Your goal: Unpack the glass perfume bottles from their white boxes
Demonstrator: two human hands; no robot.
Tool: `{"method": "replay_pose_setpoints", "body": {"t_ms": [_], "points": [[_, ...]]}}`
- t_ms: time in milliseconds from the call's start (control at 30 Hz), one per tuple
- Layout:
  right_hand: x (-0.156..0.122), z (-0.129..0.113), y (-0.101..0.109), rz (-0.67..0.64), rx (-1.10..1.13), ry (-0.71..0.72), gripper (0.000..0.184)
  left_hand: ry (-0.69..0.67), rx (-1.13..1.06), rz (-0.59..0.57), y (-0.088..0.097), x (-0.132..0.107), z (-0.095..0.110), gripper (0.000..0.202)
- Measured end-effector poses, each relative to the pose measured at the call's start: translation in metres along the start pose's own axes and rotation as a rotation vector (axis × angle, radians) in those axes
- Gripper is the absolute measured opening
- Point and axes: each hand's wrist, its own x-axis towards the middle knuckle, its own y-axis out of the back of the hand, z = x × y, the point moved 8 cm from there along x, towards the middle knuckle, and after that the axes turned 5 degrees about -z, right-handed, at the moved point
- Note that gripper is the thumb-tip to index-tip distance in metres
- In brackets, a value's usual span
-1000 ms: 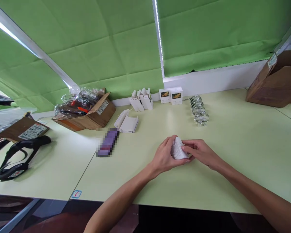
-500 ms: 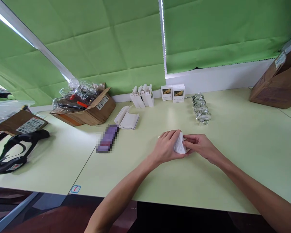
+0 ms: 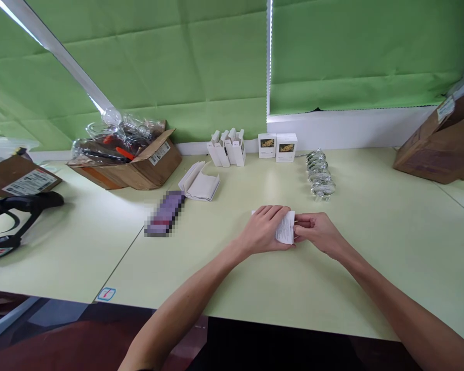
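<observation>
A: How do the hands sit?
B: Left hand [image 3: 265, 231] and right hand [image 3: 317, 233] both pinch a small white printed paper leaflet [image 3: 286, 228], one per side; that likely steadies it on the pale green table [image 3: 390, 247].
A: Where?
B: Just nearer than the row of clear glass pieces [image 3: 319, 176]; small white cardboard cartons [image 3: 226, 149] stand left of that row.

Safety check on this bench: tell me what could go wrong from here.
1. The left hand and right hand both pinch the printed white piece; an uneven pull could crease or tear it.
2. The glass pieces lie loose just beyond the hands; a reach toward the small white boxes might knock them.
</observation>
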Motion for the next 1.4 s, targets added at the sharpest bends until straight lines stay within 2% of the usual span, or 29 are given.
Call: {"method": "replay_pose_setpoints", "body": {"t_ms": [167, 267, 367, 467, 533, 600, 633, 700, 800, 867, 933, 1067, 1233, 1300, 1400], "points": [[0.0, -0.004, 0.012, 0.044, 0.11, -0.001, 0.029, 0.107, -0.08, 0.045, 0.007, 0.0, -0.017, 0.084], [-0.001, -0.006, 0.008, 0.029, 0.15, 0.017, 0.041, 0.153, -0.102, 0.069, 0.008, 0.0, -0.021, 0.083], [-0.004, -0.012, 0.003, 0.082, 0.024, 0.07, 0.052, 0.144, -0.075, 0.109, 0.009, 0.0, -0.017, 0.079], [-0.004, -0.012, 0.004, 0.112, -0.044, 0.114, 0.052, 0.127, -0.048, 0.147, 0.01, -0.002, -0.015, 0.078], [0.0, -0.006, 0.008, 0.105, -0.036, 0.118, 0.051, 0.126, -0.059, 0.17, 0.012, -0.003, -0.018, 0.08], [0.003, -0.001, 0.02, 0.19, -0.132, 0.13, 0.053, 0.153, -0.086, 0.191, 0.014, -0.004, -0.024, 0.081], [0.003, -0.001, 0.027, 0.271, -0.24, 0.165, 0.054, 0.172, -0.098, 0.198, 0.014, -0.005, -0.027, 0.081], [-0.001, -0.012, 0.03, 0.401, -0.519, 0.325, 0.05, 0.19, -0.107, 0.203, 0.014, -0.006, -0.031, 0.081], [-0.013, -0.029, 0.005, 0.373, -0.814, 0.64, 0.045, 0.17, -0.079, 0.221, 0.014, -0.006, -0.029, 0.083], [-0.021, -0.034, -0.009, 0.328, -0.874, 0.753, 0.046, 0.154, -0.069, 0.243, 0.015, -0.007, -0.027, 0.083], [-0.025, -0.036, -0.014, 0.318, -0.874, 0.787, 0.046, 0.156, -0.078, 0.262, 0.018, -0.007, -0.027, 0.079], [-0.028, -0.04, -0.011, 0.313, -0.804, 0.792, 0.038, 0.169, -0.097, 0.263, 0.02, -0.008, -0.028, 0.078], [-0.037, -0.051, -0.007, 0.316, -0.731, 0.857, 0.032, 0.109, -0.072, 0.289, 0.021, -0.007, -0.022, 0.077], [-0.039, -0.054, -0.005, 0.31, -0.67, 0.833, 0.029, 0.096, -0.054, 0.296, 0.021, -0.008, -0.021, 0.078], [-0.037, -0.052, -0.002, 0.276, -0.557, 0.718, 0.023, 0.077, -0.018, 0.282, 0.019, -0.009, -0.018, 0.08]]}}
